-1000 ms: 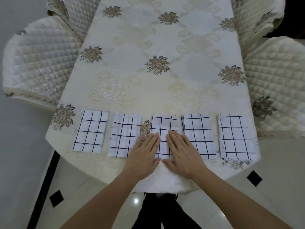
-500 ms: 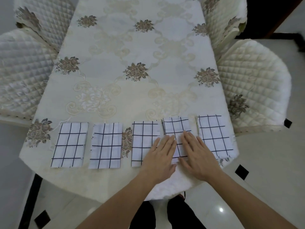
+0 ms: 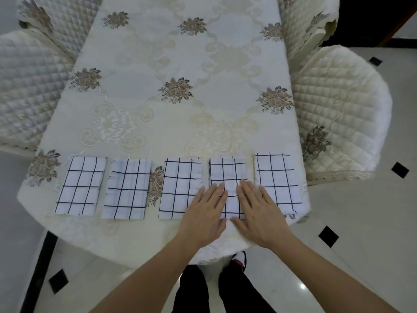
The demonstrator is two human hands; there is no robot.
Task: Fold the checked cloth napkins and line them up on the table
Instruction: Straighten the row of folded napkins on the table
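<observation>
Several folded white napkins with black checks lie in a row along the near edge of the table (image 3: 203, 123). From the left: one napkin (image 3: 81, 185), a second (image 3: 127, 188), a third (image 3: 178, 186), a fourth (image 3: 228, 170) and a fifth (image 3: 277, 179). My left hand (image 3: 206, 213) lies flat with straight fingers on the fourth napkin's left side, overlapping the third napkin's right edge. My right hand (image 3: 257, 213) lies flat on the fourth napkin's right side, its outer fingers reaching the fifth napkin.
A cream tablecloth with brown flower motifs covers the table. Quilted cream chairs stand at the left (image 3: 27, 86) and at the right (image 3: 338, 109), with more at the far corners. My legs and a tiled floor (image 3: 361, 245) show below the table edge.
Both hands have moved from the third napkin to the fourth, staying flat. The view has shifted right with them. The napkins lie as before.
</observation>
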